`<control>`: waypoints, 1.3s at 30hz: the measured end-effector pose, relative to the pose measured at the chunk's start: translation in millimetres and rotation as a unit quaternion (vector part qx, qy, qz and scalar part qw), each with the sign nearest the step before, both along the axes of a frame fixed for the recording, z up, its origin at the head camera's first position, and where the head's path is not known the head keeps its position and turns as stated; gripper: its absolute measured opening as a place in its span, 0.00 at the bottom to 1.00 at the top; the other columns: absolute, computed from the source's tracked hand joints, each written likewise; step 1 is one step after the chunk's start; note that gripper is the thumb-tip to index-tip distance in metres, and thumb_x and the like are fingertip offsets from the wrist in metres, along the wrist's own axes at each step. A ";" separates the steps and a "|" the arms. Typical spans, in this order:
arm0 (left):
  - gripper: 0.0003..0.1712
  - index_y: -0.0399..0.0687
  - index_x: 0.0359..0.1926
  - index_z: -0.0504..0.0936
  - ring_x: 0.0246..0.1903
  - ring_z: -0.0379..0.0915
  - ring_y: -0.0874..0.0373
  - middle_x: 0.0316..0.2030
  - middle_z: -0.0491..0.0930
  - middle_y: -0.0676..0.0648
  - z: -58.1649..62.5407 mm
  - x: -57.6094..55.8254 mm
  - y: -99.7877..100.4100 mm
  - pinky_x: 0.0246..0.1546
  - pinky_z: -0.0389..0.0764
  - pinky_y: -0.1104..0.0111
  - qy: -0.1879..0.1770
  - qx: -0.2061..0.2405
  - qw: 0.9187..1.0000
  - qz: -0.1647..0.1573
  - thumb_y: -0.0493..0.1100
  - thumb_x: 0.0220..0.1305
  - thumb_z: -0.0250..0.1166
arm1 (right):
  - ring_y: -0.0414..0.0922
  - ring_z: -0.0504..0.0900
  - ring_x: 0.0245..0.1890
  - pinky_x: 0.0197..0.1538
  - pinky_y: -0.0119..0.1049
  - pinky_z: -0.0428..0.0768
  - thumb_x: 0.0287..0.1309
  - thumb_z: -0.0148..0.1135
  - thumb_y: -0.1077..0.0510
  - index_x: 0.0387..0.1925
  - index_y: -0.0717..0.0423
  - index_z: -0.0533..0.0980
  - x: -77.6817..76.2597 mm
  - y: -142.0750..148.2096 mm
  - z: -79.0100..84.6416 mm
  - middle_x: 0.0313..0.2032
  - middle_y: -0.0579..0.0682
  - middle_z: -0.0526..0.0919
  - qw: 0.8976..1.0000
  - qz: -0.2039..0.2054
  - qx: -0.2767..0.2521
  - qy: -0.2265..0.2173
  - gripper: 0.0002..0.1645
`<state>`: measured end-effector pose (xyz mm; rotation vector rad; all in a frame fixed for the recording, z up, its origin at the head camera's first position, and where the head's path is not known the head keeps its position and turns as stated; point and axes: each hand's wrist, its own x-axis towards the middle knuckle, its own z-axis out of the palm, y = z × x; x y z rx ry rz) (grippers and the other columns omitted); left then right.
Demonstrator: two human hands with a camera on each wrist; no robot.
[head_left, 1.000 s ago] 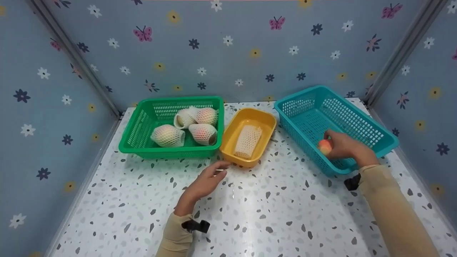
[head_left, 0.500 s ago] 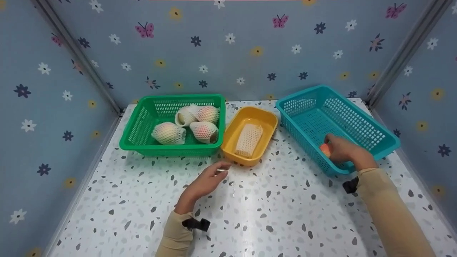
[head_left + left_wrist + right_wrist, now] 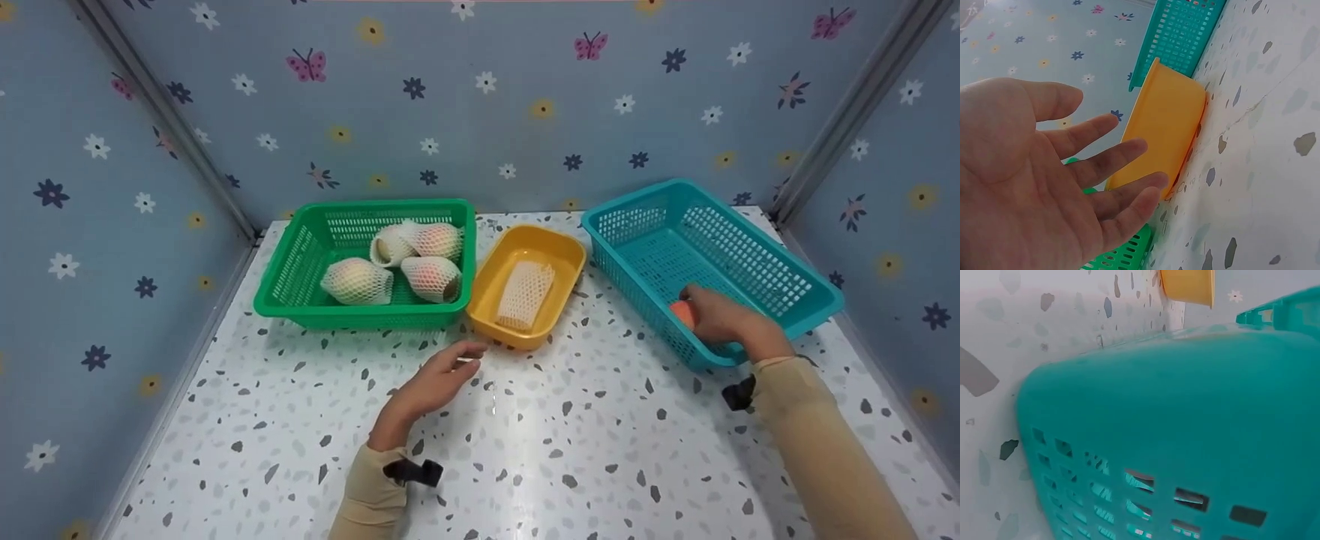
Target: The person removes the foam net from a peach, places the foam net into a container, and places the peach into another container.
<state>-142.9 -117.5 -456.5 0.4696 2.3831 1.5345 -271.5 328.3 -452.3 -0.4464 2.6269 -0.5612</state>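
My right hand (image 3: 724, 319) reaches down inside the teal basket (image 3: 630, 281) at the right, its fingers round a reddish-orange peach (image 3: 682, 313) close to the basket's near-left wall. Much of the fruit is covered by the hand. In the right wrist view the basket's outer wall (image 3: 1162, 410) blocks sight of hand and fruit. Over the table, just in front of the yellow tray (image 3: 480, 319), my left hand (image 3: 439, 379) hovers with loosely extended fingers and holds nothing. Inside that tray lies a white foam net sleeve (image 3: 526, 294).
A green basket (image 3: 360, 319) stands at the left, touching or nearly touching the yellow tray. Several fruits in white foam nets (image 3: 358, 282) lie in it. The speckled white table (image 3: 585, 450) ends against flowered walls (image 3: 510, 112) at the back and sides.
The peach has turned and sunk slightly lower in the teal basket with my right hand, which stays round it. My left hand has kept its place and pose.
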 end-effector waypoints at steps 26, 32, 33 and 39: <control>0.19 0.52 0.57 0.66 0.45 0.68 0.44 0.51 0.68 0.40 -37.7 -14.2 -4.0 0.41 0.71 0.60 -0.019 0.010 0.999 -0.025 0.49 0.66 0.47 | 0.55 0.62 0.50 0.46 0.54 0.67 0.45 0.62 0.63 0.60 0.60 0.56 22.3 4.3 14.2 0.56 0.61 0.61 0.999 0.007 0.002 0.052 0.40; 0.18 0.52 0.56 0.67 0.47 0.69 0.50 0.52 0.68 0.42 -36.7 -14.4 -5.3 0.43 0.71 0.61 -0.015 -0.003 1.000 -0.018 0.47 0.66 0.48 | 0.57 0.59 0.53 0.47 0.57 0.65 0.50 0.60 0.53 0.59 0.58 0.58 33.7 -1.8 30.6 0.57 0.62 0.59 0.998 0.002 0.008 0.069 0.36; 0.18 0.52 0.56 0.67 0.47 0.69 0.51 0.52 0.68 0.43 -36.7 -14.8 -5.0 0.43 0.71 0.62 -0.016 -0.005 1.000 -0.018 0.47 0.66 0.48 | 0.58 0.59 0.54 0.47 0.58 0.65 0.51 0.60 0.50 0.58 0.58 0.59 36.0 -2.4 34.1 0.57 0.62 0.59 0.997 0.000 0.007 0.079 0.35; 0.18 0.51 0.56 0.67 0.45 0.69 0.48 0.50 0.70 0.43 -37.2 -15.3 -3.9 0.42 0.71 0.61 -0.014 -0.001 1.000 -0.020 0.46 0.66 0.48 | 0.54 0.70 0.47 0.43 0.53 0.69 0.51 0.61 0.48 0.47 0.57 0.72 50.4 -13.2 50.9 0.46 0.56 0.73 0.972 -0.029 -0.043 0.227 0.24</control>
